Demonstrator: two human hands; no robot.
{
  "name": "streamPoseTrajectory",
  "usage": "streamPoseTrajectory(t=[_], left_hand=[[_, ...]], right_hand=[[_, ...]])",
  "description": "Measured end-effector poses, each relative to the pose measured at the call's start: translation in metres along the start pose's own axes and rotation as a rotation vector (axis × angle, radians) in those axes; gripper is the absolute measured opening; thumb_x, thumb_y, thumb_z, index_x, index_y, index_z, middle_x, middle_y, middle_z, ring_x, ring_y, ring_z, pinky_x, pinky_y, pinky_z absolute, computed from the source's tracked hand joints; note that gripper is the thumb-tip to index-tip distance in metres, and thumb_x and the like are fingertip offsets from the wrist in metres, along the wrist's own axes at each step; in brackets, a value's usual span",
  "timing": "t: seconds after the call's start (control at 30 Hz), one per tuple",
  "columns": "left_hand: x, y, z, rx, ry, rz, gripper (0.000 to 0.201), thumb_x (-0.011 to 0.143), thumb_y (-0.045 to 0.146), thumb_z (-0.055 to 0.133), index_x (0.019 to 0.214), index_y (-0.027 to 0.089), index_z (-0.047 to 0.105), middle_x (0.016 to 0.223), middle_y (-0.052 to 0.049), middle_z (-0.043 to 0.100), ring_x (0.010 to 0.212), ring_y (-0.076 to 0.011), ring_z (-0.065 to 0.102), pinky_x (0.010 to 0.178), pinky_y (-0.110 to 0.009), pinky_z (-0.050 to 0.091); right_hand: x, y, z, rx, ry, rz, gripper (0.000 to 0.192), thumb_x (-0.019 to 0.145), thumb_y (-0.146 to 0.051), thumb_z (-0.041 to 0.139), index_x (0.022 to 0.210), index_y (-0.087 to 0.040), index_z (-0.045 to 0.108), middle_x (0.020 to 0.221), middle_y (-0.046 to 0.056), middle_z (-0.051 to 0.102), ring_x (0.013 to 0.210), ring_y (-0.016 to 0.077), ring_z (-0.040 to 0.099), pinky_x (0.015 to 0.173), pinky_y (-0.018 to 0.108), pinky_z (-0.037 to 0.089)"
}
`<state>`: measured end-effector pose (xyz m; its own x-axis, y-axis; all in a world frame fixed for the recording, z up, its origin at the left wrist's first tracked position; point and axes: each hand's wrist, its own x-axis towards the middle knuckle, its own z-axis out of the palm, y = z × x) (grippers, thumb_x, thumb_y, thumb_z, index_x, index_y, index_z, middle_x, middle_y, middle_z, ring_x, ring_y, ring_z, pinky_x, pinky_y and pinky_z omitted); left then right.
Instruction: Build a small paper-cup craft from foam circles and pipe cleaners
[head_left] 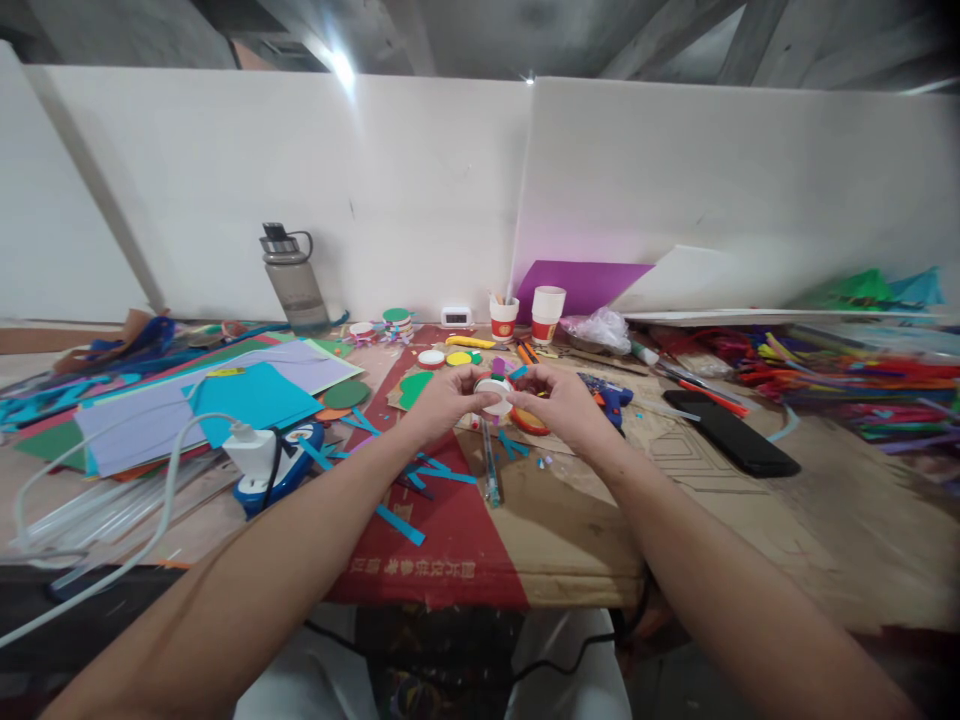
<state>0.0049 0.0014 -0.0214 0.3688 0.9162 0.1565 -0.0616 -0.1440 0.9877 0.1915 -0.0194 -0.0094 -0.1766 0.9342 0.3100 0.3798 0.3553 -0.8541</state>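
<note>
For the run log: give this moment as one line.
left hand grips white round piece | right hand pinches same piece | over cardboard sheet | blue glue gun beside right hand

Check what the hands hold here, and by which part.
Both hands, left hand and right hand, pinch a small white round piece by its opposite edges.

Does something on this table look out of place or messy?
Yes. Blue paper strips lie scattered across the red cardboard below both hands. A white cable trails off the table's front edge. The left hand and right hand hold a white round piece.
</note>
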Motion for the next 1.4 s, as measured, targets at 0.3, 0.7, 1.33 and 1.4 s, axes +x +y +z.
streamPoseTrajectory(t=[0.3,0.7,1.33,1.4], left_hand=[[-0.0038,0.0009,0.0036,-0.010,0.008,-0.026,0.050,0.058,0.037,0.085,0.095,0.013,0.061,0.088,-0.001,0.068,0.075,-0.0146,0.065,0.067,-0.029,0.057],[-0.0036,-0.0009,0.0014,-0.104,-0.028,-0.132,0.050,0.061,0.032,0.086,0.102,0.012,0.064,0.092,-0.006,0.071,0.074,-0.0146,0.067,0.065,-0.026,0.056],[-0.0034,0.0007,0.0004,-0.041,0.009,-0.141,0.053,0.057,0.034,0.087,0.101,0.012,0.066,0.091,-0.005,0.070,0.073,-0.0132,0.065,0.061,-0.023,0.053],[-0.0030,-0.0023,-0.0006,-0.047,-0.010,-0.138,0.055,0.059,0.035,0.087,0.104,0.013,0.066,0.093,-0.006,0.070,0.073,-0.0137,0.065,0.061,-0.024,0.053]], right_hand=[[0.0019,0.0032,-0.0001,0.056,-0.041,0.068,0.033,0.068,-0.047,0.068,0.080,-0.016,0.064,0.072,0.000,0.060,0.065,0.0131,0.049,0.064,0.029,0.038],[0.0030,0.0052,0.0037,0.267,-0.054,0.158,0.031,0.060,-0.041,0.074,0.076,-0.017,0.065,0.071,0.000,0.061,0.064,0.0117,0.047,0.061,0.027,0.034],[0.0006,0.0039,0.0072,0.465,-0.069,0.253,0.031,0.057,-0.035,0.080,0.075,-0.018,0.062,0.069,-0.003,0.059,0.057,0.0081,0.043,0.053,0.025,0.032],[0.0010,0.0018,0.0077,0.510,-0.068,0.254,0.034,0.055,-0.033,0.081,0.081,-0.019,0.063,0.072,-0.002,0.061,0.059,0.0086,0.046,0.054,0.025,0.035]])
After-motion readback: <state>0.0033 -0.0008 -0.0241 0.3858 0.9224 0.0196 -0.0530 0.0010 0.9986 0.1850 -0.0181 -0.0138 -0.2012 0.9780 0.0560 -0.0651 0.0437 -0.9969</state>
